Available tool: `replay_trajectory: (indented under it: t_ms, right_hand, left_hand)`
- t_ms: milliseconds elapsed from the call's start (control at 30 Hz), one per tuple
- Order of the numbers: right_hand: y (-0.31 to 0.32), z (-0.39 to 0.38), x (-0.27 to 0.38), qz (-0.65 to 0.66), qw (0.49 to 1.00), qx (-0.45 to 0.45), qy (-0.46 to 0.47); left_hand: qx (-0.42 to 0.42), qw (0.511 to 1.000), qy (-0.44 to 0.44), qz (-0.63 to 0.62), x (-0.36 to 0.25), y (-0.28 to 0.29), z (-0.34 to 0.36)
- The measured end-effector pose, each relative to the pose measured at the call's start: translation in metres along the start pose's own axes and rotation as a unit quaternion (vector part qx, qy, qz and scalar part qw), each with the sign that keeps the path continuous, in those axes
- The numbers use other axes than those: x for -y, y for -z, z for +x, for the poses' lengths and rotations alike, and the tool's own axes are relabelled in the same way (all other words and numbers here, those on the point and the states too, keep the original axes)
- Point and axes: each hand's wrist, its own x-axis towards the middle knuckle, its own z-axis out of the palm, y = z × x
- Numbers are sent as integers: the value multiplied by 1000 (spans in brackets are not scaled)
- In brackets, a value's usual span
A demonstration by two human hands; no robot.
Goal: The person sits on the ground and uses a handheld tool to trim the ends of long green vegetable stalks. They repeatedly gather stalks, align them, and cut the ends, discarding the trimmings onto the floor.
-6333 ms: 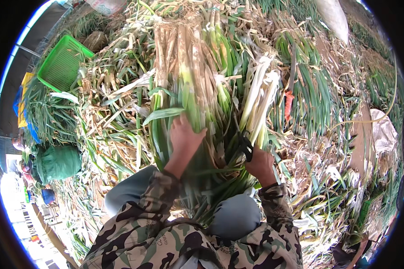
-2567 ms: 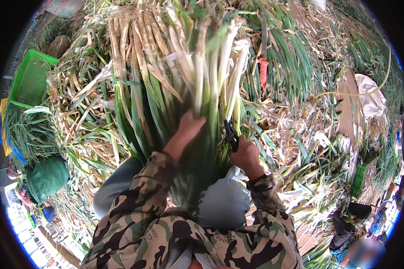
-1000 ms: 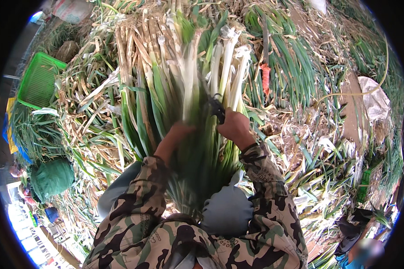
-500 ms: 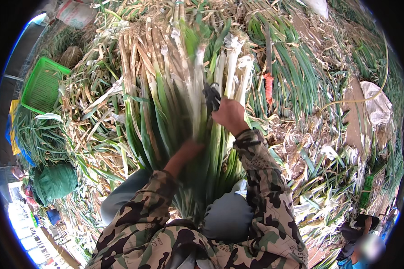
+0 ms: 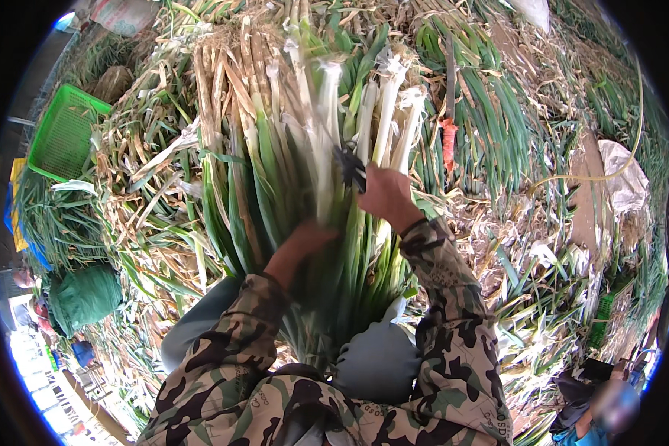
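At the pale stalk (image 5: 325,141), left hand (image 5: 310,239) blurs.

Right hand (image 5: 386,195) moved farther forward with black tool (image 5: 351,168).

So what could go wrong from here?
The black tool in the right hand is close to the pale stalk, just beyond the blurred left hand; a slip toward the body might nick that hand. Other white stalks stand close by on the right, so the tool could catch one by accident.
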Motion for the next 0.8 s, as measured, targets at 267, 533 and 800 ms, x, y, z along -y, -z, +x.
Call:
replay_trajectory:
  t_ms: [267,533,800]
  right_hand:
    - [32,-43,11,1,994,45,-104]
    - [49,-121,-12,-4,991,9,-132]
    - [54,-138,12,-12,976,142,-163]
  left_hand:
    - [-22,951,-122,-284,29,-25,47]
    - [-133,989,-70,6,-56,-79,-7]
    - [-142,989,28,-7,-86,-68,-37]
